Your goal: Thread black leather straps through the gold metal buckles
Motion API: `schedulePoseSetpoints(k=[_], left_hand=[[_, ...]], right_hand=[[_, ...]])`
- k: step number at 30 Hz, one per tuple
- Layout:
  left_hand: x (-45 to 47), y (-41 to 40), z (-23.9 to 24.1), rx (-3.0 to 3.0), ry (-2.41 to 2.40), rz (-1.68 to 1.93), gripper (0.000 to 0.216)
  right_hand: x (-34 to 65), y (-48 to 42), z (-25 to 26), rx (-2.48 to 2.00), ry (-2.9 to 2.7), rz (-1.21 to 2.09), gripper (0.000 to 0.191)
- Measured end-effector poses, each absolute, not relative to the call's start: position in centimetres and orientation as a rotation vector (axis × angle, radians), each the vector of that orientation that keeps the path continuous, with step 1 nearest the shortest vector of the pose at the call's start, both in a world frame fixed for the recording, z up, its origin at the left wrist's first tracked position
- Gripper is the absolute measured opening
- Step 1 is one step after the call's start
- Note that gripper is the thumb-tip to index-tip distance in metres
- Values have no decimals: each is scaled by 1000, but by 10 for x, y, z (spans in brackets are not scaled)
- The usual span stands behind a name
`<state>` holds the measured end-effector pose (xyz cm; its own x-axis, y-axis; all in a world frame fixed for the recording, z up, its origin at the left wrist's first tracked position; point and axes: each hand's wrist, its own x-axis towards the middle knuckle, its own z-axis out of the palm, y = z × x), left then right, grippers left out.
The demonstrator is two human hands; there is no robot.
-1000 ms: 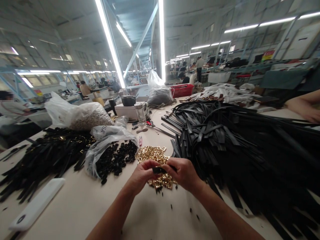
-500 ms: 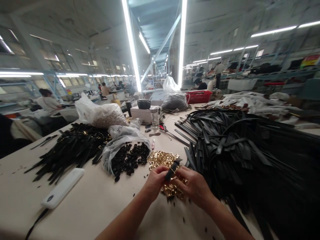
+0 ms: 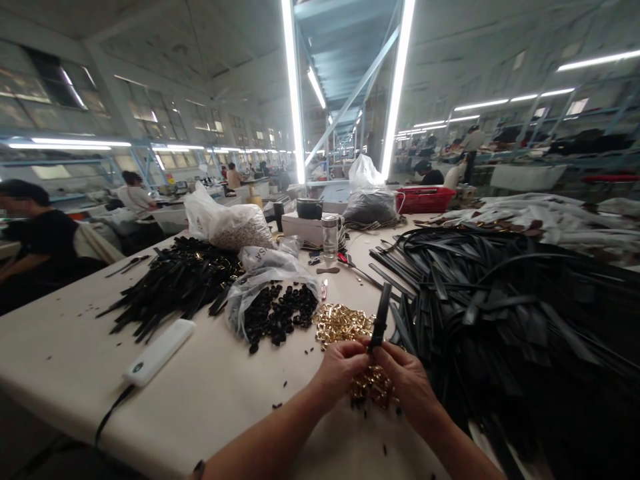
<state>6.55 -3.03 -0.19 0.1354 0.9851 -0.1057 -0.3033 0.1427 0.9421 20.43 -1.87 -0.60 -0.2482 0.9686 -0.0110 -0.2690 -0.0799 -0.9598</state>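
Observation:
Both my hands meet over the heap of gold buckles (image 3: 345, 323), fingers closed on one black strap (image 3: 383, 307). My left hand (image 3: 340, 371) pinches its lower end from the left. From the right, my right hand (image 3: 404, 375) grips the same end. The strap stands nearly upright, its free end pointing up and away. A dark band crosses it just above my fingertips; the part between the fingers is hidden. Left of the buckles, small black loops (image 3: 278, 313) spill from a clear plastic bag (image 3: 239, 303). Long black straps (image 3: 480, 293) lie piled on the right.
Finished-looking black straps with gold buckles (image 3: 175, 283) lie at the left. A white corded device (image 3: 159, 352) rests in front of them. Behind stand a glass jar (image 3: 330, 239), filled plastic bags (image 3: 240, 225) and a red basket (image 3: 425, 199). A person (image 3: 45, 230) sits at far left.
The strap has turned from slanting between my hands to nearly upright, with more of it showing above my fingers. My view has swung left, so the scene sits further right.

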Motion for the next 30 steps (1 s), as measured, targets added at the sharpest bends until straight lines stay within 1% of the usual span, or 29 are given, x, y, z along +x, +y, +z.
schedulePoseSetpoints(k=[5, 7, 10, 12, 16, 21, 23, 28, 30], left_hand=[[53, -25, -1, 1049, 996, 1046, 35], [32, -16, 4, 1178, 1103, 1031, 32], [-13, 2, 19, 1517, 1395, 989, 28], [-41, 12, 28, 1719, 1589, 924, 25], [-71, 21, 32, 1928, 1761, 785, 10], [-71, 24, 13, 2063, 1767, 666, 17], [-70, 26, 8, 2080, 1755, 660, 16], [-62, 26, 12, 2058, 1699, 705, 12], [-50, 21, 15, 1976, 1626, 759, 16]], right_hand=[[208, -17, -4, -950, -1100, 1476, 44], [212, -15, -2, -977, -1120, 1386, 46], [216, -12, 3, -1002, -1140, 1275, 50], [217, -12, 4, -1002, -1152, 1261, 52], [214, -12, 3, -995, -1188, 1286, 52], [213, -10, -4, -967, -1232, 1306, 47], [214, -10, -5, -958, -1266, 1313, 44], [213, -13, -3, -979, -1341, 1286, 39], [211, -15, -3, -983, -1360, 1280, 38]])
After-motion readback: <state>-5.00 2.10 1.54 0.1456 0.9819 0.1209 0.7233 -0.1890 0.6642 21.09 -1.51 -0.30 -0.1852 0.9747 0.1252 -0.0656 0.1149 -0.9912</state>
